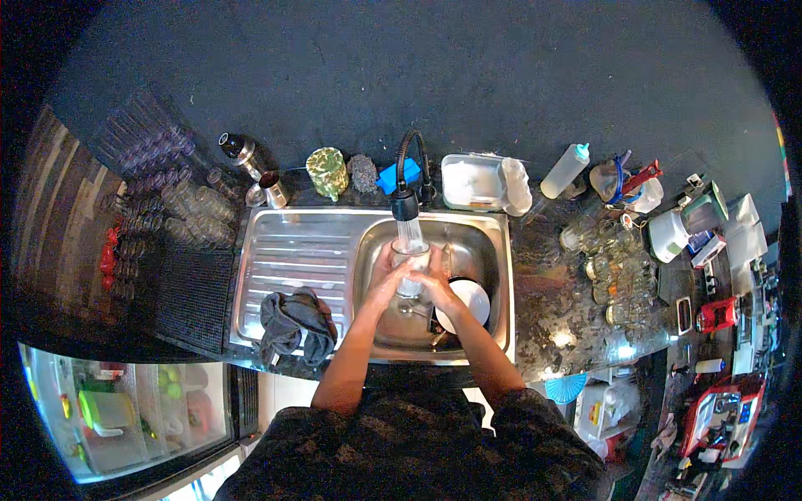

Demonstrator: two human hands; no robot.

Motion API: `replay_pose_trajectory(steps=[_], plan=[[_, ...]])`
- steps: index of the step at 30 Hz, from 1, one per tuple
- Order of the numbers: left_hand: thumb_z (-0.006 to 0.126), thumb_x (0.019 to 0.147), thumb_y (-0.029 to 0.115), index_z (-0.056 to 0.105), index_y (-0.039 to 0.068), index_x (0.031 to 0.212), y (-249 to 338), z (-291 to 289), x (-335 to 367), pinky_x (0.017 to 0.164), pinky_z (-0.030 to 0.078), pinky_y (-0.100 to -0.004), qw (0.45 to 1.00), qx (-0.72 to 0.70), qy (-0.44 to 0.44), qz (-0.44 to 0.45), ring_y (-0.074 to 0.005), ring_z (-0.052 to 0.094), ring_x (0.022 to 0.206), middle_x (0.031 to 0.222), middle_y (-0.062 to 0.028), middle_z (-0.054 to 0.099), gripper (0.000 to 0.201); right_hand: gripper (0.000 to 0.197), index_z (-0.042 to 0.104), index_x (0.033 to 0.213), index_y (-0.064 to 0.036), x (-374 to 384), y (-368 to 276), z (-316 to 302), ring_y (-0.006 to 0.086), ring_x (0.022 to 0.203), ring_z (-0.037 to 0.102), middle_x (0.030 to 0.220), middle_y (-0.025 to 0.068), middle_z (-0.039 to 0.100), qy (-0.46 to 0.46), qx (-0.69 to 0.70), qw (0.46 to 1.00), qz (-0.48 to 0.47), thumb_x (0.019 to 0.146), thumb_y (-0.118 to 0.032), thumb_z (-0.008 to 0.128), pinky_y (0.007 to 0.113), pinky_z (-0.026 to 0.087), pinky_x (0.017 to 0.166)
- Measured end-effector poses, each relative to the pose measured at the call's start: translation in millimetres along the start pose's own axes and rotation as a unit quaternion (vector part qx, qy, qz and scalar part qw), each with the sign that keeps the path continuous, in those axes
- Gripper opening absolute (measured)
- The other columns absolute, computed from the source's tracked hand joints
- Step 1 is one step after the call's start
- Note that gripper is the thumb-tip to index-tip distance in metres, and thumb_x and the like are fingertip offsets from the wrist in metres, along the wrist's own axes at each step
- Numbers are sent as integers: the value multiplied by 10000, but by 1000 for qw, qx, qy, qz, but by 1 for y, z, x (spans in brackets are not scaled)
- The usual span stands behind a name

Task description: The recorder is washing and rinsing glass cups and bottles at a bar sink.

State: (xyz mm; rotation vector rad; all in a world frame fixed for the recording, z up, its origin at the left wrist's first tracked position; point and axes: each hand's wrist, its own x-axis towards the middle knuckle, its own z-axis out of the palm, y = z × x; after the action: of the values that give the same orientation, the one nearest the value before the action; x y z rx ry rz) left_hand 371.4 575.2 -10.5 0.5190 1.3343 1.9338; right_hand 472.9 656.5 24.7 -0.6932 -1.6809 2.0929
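Note:
Over the steel sink basin [378,327], my left hand [383,280] and my right hand [435,282] are wrapped around a clear drinking glass [410,264]. Water from the black faucet [404,203] runs straight down into the glass's mouth. Both hands are closed on its sides, with the fingers partly hidden behind it. Beneath my right wrist a white plate or bowl [469,302] lies in the basin, along with some dark item and cutlery that I cannot fully make out.
A dark cloth [296,326] lies on the ribbed drainboard [298,250]. Behind the sink stand a camouflage-patterned cup [327,173], a scouring pad [362,174], a blue sponge [398,176] and a plastic tub [473,182]. Glass jars [614,271] crowd the right counter; glasses [200,209] fill the left.

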Motion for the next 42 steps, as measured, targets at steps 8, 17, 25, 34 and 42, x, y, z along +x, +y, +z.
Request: replay_pose_trajectory(steps=[8, 17, 25, 34, 42], plan=[[623, 854, 244, 450, 75, 1240, -2, -3, -25, 893, 414, -333, 997, 26, 61, -25, -156, 492, 1060, 1135, -43, 524, 455, 267, 571, 958, -67, 24, -8, 0, 169, 827, 604, 881, 69, 634, -144, 363, 918, 73, 891, -308, 479, 329, 482, 753], [369, 867, 651, 499, 158, 1224, -13, 2, 0, 717, 474, -319, 969, -12, 160, -186, -160, 540, 901, 1080, -40, 553, 622, 283, 548, 716, -88, -1, 61, 1, 113, 593, 468, 605, -14, 485, 185, 166, 963, 101, 913, -284, 495, 274, 386, 570], [273, 879, 672, 527, 61, 1205, -4, -4, 16, 782, 509, -352, 950, -182, 36, -252, -187, 616, 938, 1096, -55, 623, 738, 390, 523, 1084, -24, -25, 23, -12, 187, 945, 516, 1054, 98, 529, 23, 54, 995, -82, 752, -90, 717, 310, 405, 863], [420, 877, 608, 457, 136, 1290, 25, -3, 10, 876, 478, -404, 923, -118, -80, -357, -192, 518, 1123, 1272, -26, 513, 629, 777, 365, 1245, -16, -6, 15, -18, 214, 1081, 476, 1165, 100, 471, 3, -102, 983, -153, 585, -38, 773, 332, 386, 948], [493, 881, 533, 479, 186, 1245, -12, -13, -2, 647, 530, -301, 970, -87, -37, -223, -119, 556, 881, 1002, -2, 556, 503, 721, 385, 1196, 6, 6, 25, 2, 246, 1065, 481, 1123, 153, 474, 210, -242, 939, -124, 588, -59, 765, 357, 382, 941]])
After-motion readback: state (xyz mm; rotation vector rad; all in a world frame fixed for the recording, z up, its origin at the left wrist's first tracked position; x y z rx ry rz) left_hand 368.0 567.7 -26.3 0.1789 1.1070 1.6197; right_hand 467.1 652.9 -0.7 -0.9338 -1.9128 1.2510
